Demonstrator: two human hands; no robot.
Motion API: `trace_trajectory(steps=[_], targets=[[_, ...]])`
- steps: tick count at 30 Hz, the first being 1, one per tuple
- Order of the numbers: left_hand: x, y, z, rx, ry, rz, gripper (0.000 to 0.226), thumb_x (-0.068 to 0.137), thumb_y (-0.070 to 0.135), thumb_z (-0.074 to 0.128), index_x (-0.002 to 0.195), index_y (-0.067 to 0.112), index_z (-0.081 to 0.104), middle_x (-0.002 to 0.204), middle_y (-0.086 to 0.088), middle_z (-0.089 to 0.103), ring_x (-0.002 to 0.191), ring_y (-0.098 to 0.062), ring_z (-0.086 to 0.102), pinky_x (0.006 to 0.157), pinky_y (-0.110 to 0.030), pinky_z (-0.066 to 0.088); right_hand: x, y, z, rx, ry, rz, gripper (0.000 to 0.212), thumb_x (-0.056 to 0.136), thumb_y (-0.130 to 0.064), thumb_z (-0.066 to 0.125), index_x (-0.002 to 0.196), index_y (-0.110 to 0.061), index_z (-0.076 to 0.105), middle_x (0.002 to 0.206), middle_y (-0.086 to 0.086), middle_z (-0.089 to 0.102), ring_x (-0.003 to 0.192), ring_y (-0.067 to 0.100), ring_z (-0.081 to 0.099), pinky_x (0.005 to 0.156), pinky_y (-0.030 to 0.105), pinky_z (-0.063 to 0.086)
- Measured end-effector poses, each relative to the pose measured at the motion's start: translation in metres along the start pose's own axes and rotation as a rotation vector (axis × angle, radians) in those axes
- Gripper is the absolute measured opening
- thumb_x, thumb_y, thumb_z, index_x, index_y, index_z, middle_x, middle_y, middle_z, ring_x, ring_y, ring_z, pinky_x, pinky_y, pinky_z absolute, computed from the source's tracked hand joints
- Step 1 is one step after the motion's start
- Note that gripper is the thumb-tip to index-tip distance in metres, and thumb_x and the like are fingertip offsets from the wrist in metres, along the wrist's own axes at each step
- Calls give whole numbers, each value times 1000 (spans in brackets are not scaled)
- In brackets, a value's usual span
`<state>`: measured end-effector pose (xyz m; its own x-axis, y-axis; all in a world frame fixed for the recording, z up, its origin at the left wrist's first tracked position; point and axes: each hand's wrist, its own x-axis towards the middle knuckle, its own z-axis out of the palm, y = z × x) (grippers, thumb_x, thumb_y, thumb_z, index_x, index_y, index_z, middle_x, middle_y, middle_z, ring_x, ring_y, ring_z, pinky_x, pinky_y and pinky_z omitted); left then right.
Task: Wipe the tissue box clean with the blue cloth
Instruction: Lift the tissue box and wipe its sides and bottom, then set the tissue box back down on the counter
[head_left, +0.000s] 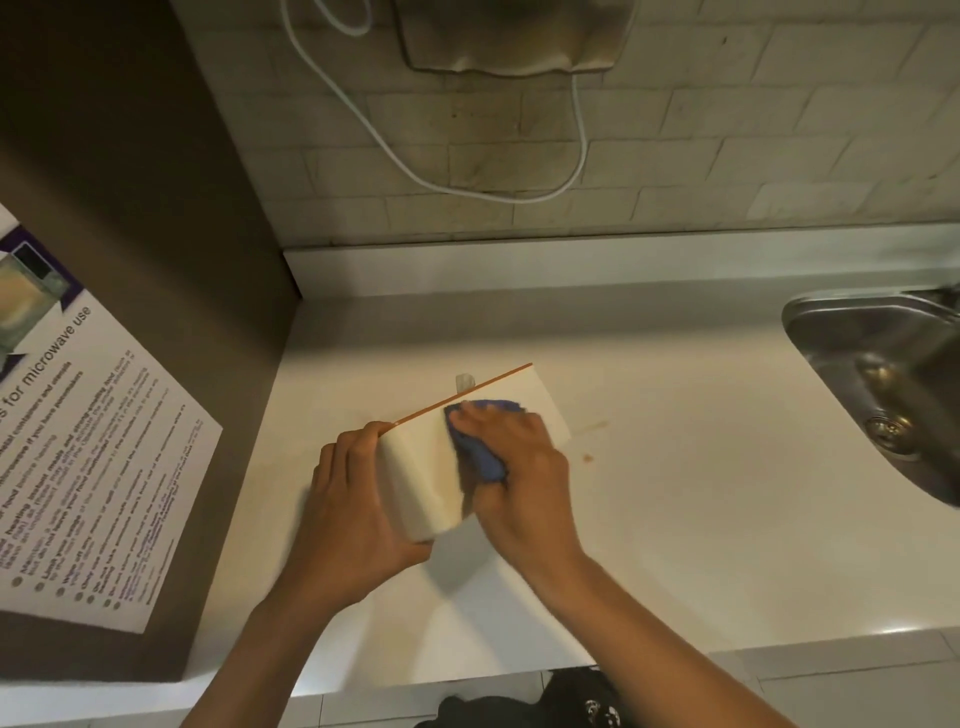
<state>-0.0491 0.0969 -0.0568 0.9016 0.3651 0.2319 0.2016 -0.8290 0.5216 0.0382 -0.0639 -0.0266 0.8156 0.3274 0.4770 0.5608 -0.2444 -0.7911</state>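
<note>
A white tissue box (421, 467) with a thin orange edge lies tilted on the white counter (675, 519), a bit of tissue poking out behind its top edge. My left hand (353, 509) grips the box's near left end. My right hand (514, 457) presses a crumpled blue cloth (478, 447) against the box's upward-facing side. Most of the cloth is hidden under my fingers.
A steel sink (883, 384) is set into the counter at the right. A brown cabinet wall with a microwave-use poster (88, 467) stands at the left. A white cable (498, 192) hangs along the tiled back wall. Small brownish spots (588, 457) mark the counter right of the box.
</note>
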Motion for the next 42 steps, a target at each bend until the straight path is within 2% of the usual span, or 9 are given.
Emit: trace_trajectory(steps=[3,7,12,20,24,28,33,38,42], targets=[[2,-9,7,-32,-54,-100,105,55,82,69,135,18,47,126,-3,57,110,-25,58,91,-33,45,-24,-23,9,17,-155,-248,28,93,-18,54,114,-10,71,121,2,67,117,15,59,107,28,40],[-4,-2,-3,-19,7,3,115,42,49,92,139,26,34,124,11,41,109,-14,46,80,-34,46,-5,2,-1,2,-100,-193,29,90,-17,53,110,-12,73,118,-1,69,113,15,60,101,30,44],[0,8,-10,-15,-25,6,123,43,52,96,141,36,24,126,14,36,112,-11,39,82,-36,50,21,29,-14,-17,29,101,34,87,-27,50,107,-18,75,112,-11,69,107,6,58,90,30,50],[-3,-2,-1,-52,1,9,109,45,47,86,138,28,32,119,18,38,110,-16,47,80,-34,48,-10,-2,5,-3,-107,-273,29,98,-21,50,112,-9,72,119,-1,68,115,13,59,102,28,41],[-6,-2,-5,-108,-9,22,121,44,44,93,141,37,21,117,29,24,114,-9,40,83,-35,45,26,52,-11,-89,58,4,49,66,2,56,108,-14,74,113,-6,69,106,17,61,93,27,47],[-2,4,-9,-90,7,116,122,44,36,97,143,33,27,126,26,30,118,-6,39,84,-36,48,41,91,-46,-6,136,427,47,81,9,49,109,-19,74,106,-9,71,102,8,65,92,27,53],[15,1,-7,-134,101,325,114,46,29,100,139,16,34,146,2,39,132,-17,43,95,-40,50,15,119,-89,-48,273,606,45,87,2,48,107,-30,74,103,-14,72,100,9,66,91,33,54],[47,-6,1,-14,10,533,135,45,29,102,150,15,19,148,-8,33,143,-22,27,106,-70,39,2,125,-91,152,260,783,42,86,-2,51,102,-36,72,97,11,72,61,30,62,49,32,52],[65,-15,15,57,-41,684,113,61,29,94,150,11,28,156,-9,34,151,-32,28,116,-70,22,9,115,-83,142,164,724,42,91,-5,52,117,-34,68,112,-6,70,99,21,65,78,41,60]])
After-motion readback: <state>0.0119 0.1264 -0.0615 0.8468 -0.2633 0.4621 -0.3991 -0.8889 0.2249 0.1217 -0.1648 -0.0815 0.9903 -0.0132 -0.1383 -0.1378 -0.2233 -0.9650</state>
